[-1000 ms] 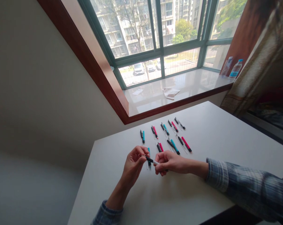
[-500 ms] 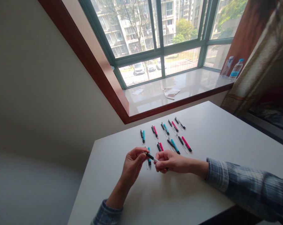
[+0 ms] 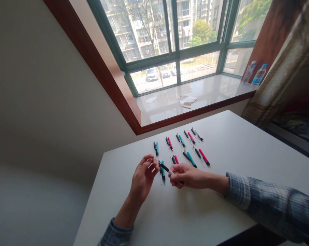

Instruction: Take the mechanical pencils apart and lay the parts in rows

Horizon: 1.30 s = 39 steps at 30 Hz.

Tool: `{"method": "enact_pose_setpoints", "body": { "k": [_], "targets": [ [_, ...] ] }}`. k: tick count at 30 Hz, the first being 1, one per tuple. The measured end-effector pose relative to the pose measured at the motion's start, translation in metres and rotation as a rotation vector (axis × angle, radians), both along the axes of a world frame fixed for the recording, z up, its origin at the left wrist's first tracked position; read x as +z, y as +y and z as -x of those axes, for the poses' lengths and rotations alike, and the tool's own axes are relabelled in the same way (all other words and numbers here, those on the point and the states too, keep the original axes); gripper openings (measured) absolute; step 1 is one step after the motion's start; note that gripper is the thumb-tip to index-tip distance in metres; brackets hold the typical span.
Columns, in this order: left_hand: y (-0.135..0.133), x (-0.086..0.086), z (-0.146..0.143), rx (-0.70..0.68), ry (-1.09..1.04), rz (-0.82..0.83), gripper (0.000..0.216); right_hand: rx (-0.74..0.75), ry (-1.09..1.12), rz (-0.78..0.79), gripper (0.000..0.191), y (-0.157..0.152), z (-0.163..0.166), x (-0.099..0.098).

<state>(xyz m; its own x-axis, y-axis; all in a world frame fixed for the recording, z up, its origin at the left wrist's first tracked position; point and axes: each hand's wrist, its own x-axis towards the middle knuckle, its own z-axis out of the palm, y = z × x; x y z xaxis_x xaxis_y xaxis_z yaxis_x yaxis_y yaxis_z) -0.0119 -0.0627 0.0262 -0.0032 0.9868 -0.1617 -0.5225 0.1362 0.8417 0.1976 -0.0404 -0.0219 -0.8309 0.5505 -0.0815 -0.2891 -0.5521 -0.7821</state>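
Observation:
My right hand (image 3: pixel 186 176) grips a black-and-white pen (image 3: pixel 165 167), its black end pointing up and left. Just left of that end is my left hand (image 3: pixel 142 177), apart from the pen, with thumb and forefinger pinched together. A small dark bit shows at those fingertips, too small to name. Behind my hands, on the white table (image 3: pixel 208 208), lie pen parts in two rows. Nearest my fingers is a turquoise-and-black barrel (image 3: pixel 163 169) beside dark and thin pale pieces. A pink barrel (image 3: pixel 176 159) lies partly hidden behind my right hand.
More sets spread to the right, among them a turquoise barrel (image 3: pixel 191 159) and a pink barrel (image 3: pixel 204 156) with thin refills alongside. Past the table's far edge is a window sill (image 3: pixel 164 109) with a crumpled cloth (image 3: pixel 187 101) and two plastic bottles, one blue-capped (image 3: pixel 258 76).
My left hand has come off the pen's black end and shifted slightly left and up, its fingers now curled. My right hand keeps its hold on the pen, almost unmoved.

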Motion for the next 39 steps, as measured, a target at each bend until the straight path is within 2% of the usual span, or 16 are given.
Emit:
{"method": "enact_pose_setpoints", "body": {
  "k": [6, 15, 19, 23, 25, 35, 39],
  "targets": [
    [-0.003, -0.002, -0.005, -0.134, -0.197, 0.173, 0.006, 0.017, 0.007, 0.056, 0.038, 0.0, -0.001, 0.0],
    [-0.005, -0.005, -0.009, -0.204, -0.102, 0.207, 0.011, 0.048, 0.019, 0.092, 0.036, 0.001, -0.003, 0.002],
    [-0.006, -0.006, -0.007, -0.278, -0.106, 0.144, 0.005, 0.091, 0.025, 0.144, 0.036, 0.001, -0.004, 0.004],
    [-0.011, -0.004, -0.01, -0.309, 0.025, 0.028, 0.04, 0.204, 0.045, 0.179, 0.035, -0.001, -0.007, 0.01],
    [-0.013, -0.003, -0.011, -0.323, 0.073, -0.011, 0.051, 0.241, 0.068, 0.194, 0.033, -0.002, -0.008, 0.012],
    [-0.016, -0.013, -0.012, -0.371, 0.115, -0.042, 0.046, 0.357, 0.141, 0.217, 0.037, -0.006, -0.008, 0.012],
    [-0.015, -0.012, -0.014, -0.37, 0.186, -0.089, 0.043, 0.275, 0.092, 0.102, 0.039, -0.009, -0.004, 0.005]
  ]
}}
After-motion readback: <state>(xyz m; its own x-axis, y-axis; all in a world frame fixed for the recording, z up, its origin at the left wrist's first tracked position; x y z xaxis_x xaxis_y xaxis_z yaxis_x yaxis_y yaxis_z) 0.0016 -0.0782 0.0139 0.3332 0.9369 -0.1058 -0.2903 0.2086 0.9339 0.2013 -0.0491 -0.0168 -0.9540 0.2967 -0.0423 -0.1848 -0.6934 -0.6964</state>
